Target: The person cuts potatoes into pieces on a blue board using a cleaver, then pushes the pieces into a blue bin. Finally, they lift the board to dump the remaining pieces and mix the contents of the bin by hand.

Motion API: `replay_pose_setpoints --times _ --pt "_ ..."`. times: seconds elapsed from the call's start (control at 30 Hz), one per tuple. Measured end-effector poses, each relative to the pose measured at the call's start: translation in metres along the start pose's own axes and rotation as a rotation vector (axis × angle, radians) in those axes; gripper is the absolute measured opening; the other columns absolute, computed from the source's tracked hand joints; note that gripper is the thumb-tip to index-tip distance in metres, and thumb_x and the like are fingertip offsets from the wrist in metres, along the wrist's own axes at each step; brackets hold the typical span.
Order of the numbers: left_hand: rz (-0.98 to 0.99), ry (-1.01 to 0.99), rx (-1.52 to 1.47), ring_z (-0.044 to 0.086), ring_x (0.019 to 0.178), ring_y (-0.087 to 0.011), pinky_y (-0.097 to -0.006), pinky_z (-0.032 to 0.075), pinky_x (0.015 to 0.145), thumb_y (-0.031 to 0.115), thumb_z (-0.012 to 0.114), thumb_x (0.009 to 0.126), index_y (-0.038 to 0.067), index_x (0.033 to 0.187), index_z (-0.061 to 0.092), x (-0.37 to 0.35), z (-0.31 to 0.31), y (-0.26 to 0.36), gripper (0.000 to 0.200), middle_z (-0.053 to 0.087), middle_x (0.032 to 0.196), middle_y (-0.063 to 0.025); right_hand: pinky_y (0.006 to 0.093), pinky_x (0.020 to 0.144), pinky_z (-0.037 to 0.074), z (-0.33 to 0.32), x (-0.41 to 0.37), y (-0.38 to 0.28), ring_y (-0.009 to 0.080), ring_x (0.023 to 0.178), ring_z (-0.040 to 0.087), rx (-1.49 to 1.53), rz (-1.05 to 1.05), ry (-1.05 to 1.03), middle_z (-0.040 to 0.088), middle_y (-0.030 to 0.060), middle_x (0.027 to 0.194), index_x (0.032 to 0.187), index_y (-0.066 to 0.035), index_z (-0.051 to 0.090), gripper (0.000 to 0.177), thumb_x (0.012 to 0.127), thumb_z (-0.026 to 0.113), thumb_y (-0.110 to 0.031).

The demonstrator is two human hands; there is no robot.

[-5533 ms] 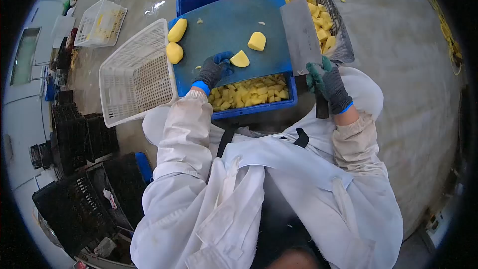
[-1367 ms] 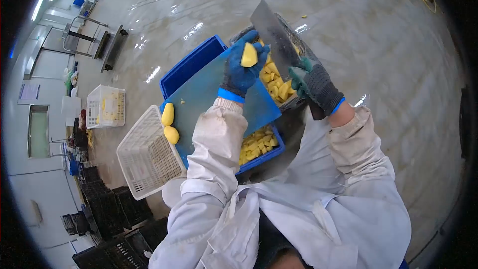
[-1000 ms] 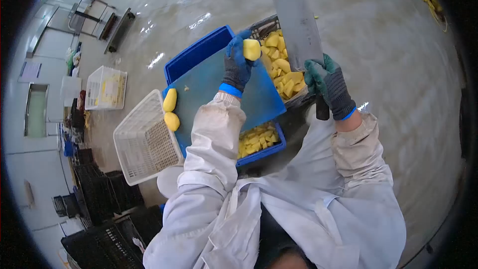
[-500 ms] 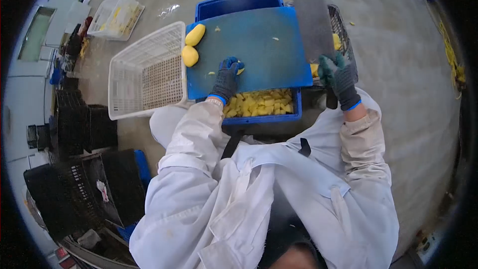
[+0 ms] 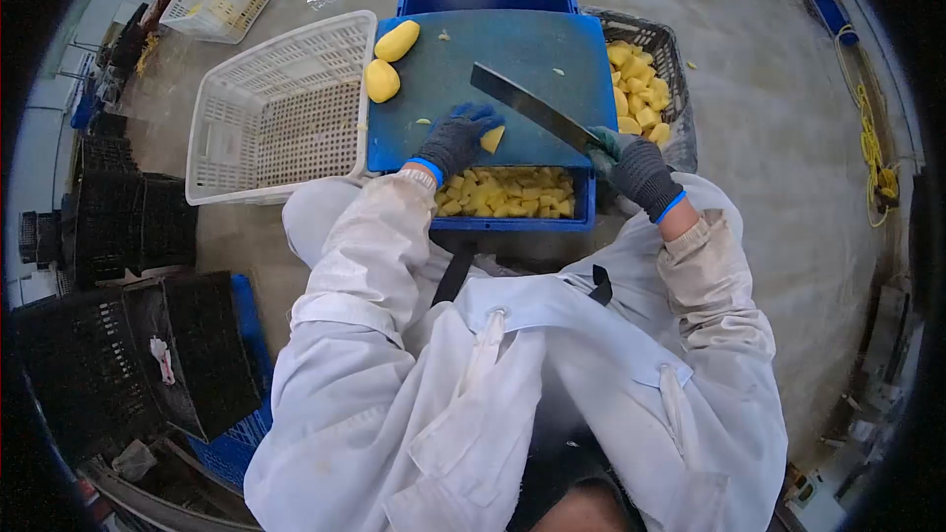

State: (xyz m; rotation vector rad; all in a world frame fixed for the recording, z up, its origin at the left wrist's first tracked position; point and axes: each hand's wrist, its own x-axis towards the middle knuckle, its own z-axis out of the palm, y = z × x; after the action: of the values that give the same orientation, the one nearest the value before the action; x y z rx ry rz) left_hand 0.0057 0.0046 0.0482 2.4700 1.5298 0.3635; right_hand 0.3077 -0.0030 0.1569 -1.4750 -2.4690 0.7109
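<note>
The potato chunk (image 5: 493, 139) is a pale yellow wedge with a smooth, moist-looking face (part of it hides behind the glove). It sits near the middle of the near edge of the cutting board (image 5: 498, 59), held there by the gloved left hand (image 5: 460, 141). Well apart from that, the right hand (image 5: 636, 169) is wrapped around the handle of a broad cleaver (image 5: 537, 105), its grey blade slanting far and left over the board.

The board is blue, dulled across the middle and dotted with small scraps; two peeled potatoes (image 5: 397, 41) lie at its far left. Cut pieces (image 5: 507, 197) fill the blue bin (image 5: 512, 224) showing at the near side. A white basket (image 5: 222, 118) stands left, a dark crate (image 5: 685, 143) of yellow chunks right, on a wet, greyish floor (image 5: 778, 138).
</note>
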Motion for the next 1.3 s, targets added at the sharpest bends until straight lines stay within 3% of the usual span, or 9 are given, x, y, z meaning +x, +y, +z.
replay_pose_setpoints --times 0.07,0.2,0.37,0.57,0.77,0.87,1.0,1.1,1.3 --pt "-0.174 0.161 0.075 0.052 0.11 -0.0353 -0.0449 0.044 0.091 0.024 0.067 0.074 0.012 0.119 0.055 -0.013 -0.004 0.007 0.049 0.056 0.121 -0.0149 0.0403 0.067 0.049 -0.007 0.001 0.001 0.0348 0.077 0.062 -0.108 0.002 -0.07 0.063 0.0181 0.083 0.101 -0.01 0.062 0.021 0.086 0.058 -0.023" --pt "-0.491 0.125 -0.206 0.059 0.096 -0.0357 -0.0444 0.046 0.083 0.028 0.066 0.076 0.01 0.103 0.063 -0.041 0.007 0.01 0.032 0.064 0.101 -0.0157 0.0421 0.066 0.048 0.002 0.007 0.005 0.0353 0.076 0.061 -0.16 -0.026 -0.141 0.063 0.0167 0.082 0.096 -0.011 0.062 0.019 0.086 0.058 -0.026" --pt "-0.614 0.142 -0.45 0.062 0.085 -0.0378 -0.046 0.047 0.076 0.035 0.064 0.08 0.007 0.089 0.066 -0.03 0.021 0.024 0.029 0.066 0.088 -0.0174 0.0463 0.069 0.05 0.011 0.017 -0.007 0.0344 0.081 0.064 -0.298 0.019 -0.286 0.065 0.0165 0.086 0.096 -0.011 0.059 0.023 0.089 0.049 -0.03" --pt "-0.688 0.005 -0.28 0.061 0.089 -0.0383 -0.0463 0.047 0.079 0.042 0.062 0.078 0.007 0.091 0.066 -0.017 0.051 0.011 0.037 0.065 0.092 -0.0192 0.0465 0.065 0.049 0.021 0.019 -0.018 0.0347 0.075 0.063 -0.451 -0.009 -0.314 0.064 0.0171 0.078 0.097 -0.011 0.057 0.024 0.089 0.051 -0.033" --pt "-0.725 0.063 -0.312 0.059 0.095 -0.0388 -0.0471 0.046 0.084 0.043 0.061 0.078 0.009 0.096 0.066 -0.019 0.048 0.018 0.039 0.064 0.096 -0.0202 0.0461 0.066 0.049 0.05 0.033 0.019 0.036 0.076 0.063 -0.338 -0.101 -0.321 0.064 0.0192 0.081 0.096 -0.009 0.058 0.023 0.088 0.052 -0.03" --pt "-0.633 -0.074 -0.421 0.058 0.097 -0.0387 -0.0476 0.045 0.086 0.036 0.065 0.076 0.009 0.106 0.062 -0.021 0.031 0.005 0.04 0.062 0.104 -0.0208 0.0444 0.065 0.048 0.032 0.023 0.009 0.0364 0.074 0.062 -0.15 -0.135 -0.16 0.064 0.0205 0.082 0.097 -0.008 0.059 0.023 0.087 0.056 -0.028" --pt "-0.239 0.275 -0.184 0.053 0.106 -0.0385 -0.0446 0.042 0.093 0.022 0.069 0.071 0.007 0.12 0.053 -0.016 0.0 0.0 0.053 0.052 0.119 -0.0225 0.0419 0.066 0.049 0.014 -0.01 -0.011 0.037 0.077 0.062 0.294 0.118 -0.123 0.063 0.0206 0.088 0.104 -0.008 0.059 0.027 0.086 0.058 -0.028" --pt "-0.005 -0.066 -0.25 0.053 0.105 -0.0393 -0.0439 0.041 0.094 0.022 0.068 0.073 0.005 0.119 0.053 0.004 0.002 -0.02 0.052 0.054 0.115 -0.0239 0.0271 0.056 0.045 0.015 -0.03 -0.027 0.0082 0.063 0.051 0.742 0.283 -0.111 0.056 0.0008 0.07 0.104 -0.006 0.06 0.02 0.09 0.057 -0.02" --pt "-0.459 0.226 -0.249 0.054 0.101 -0.0395 -0.045 0.044 0.09 0.019 0.064 0.075 0.004 0.117 0.054 -0.002 0.046 0.048 0.046 0.056 0.108 -0.0231 0.0398 0.06 0.046 0.056 -0.048 -0.044 0.0318 0.067 0.061 0.216 0.179 0.075 0.062 0.0177 0.076 0.103 -0.005 0.059 0.021 0.088 0.056 -0.02"
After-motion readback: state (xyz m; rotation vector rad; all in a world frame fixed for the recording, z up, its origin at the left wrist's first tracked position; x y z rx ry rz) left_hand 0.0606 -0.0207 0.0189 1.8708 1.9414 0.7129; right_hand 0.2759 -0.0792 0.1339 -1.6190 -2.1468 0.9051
